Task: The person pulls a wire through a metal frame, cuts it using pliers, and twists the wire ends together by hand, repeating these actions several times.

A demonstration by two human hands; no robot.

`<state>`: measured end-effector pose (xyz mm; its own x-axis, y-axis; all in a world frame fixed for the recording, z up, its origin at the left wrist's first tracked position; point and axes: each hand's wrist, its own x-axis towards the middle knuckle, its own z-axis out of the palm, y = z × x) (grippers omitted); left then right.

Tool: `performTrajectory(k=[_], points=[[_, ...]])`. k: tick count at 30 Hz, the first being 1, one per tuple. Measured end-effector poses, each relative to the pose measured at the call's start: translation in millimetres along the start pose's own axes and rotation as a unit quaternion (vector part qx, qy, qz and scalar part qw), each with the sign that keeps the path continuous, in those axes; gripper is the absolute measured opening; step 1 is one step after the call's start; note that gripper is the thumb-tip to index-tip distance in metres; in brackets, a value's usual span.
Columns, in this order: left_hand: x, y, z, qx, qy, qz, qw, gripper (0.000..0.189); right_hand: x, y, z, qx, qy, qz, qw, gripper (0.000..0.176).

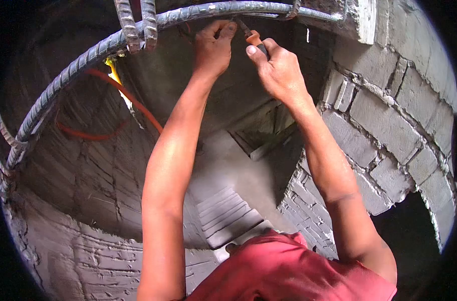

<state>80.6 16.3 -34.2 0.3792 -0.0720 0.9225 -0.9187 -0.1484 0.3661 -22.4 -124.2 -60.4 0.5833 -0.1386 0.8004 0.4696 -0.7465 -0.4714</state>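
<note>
Both my arms reach up to a ribbed steel bar [203,11] that runs across the top of the view. My left hand [212,49] is closed with its fingertips up against the bar. My right hand [278,70] grips a tool with an orange handle [253,37], its metal tip pointing at the bar right beside my left fingers. Whether my left hand pinches a wire is too small to tell. Two more ribbed bars [137,25] cross the long bar at the upper left.
A grey block wall [389,115] rises on the right. An orange conduit [133,103] and a yellow cable [114,75] hang on the rough wall at left. Below lie a concrete floor and steps [228,213]. My red shirt [288,273] fills the bottom.
</note>
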Motion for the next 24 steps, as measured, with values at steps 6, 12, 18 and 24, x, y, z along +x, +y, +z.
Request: performTrajectory(k=[6, 12, 18, 24], points=[[-1, -1, 3, -0.023, 0.009, -0.004, 1.000, 0.022, 2, -3, -7, 0.062, -0.031, 0.034, 0.997, 0.042], [-5, 2, 4, 0.004, 0.017, -0.018, 1.000, 0.021, 11, -12, -23, 0.031, -0.069, 0.044, 0.996, 0.045], [-5, -1, 6, -0.008, 0.032, 0.011, 0.999, 0.023, 21, -17, -37, -0.032, -0.109, 0.020, 0.993, 0.048], [-5, 6, 3, 0.028, 0.029, 0.007, 0.999, 0.024, 26, -31, -47, -0.123, -0.128, 0.005, 0.984, 0.049]])
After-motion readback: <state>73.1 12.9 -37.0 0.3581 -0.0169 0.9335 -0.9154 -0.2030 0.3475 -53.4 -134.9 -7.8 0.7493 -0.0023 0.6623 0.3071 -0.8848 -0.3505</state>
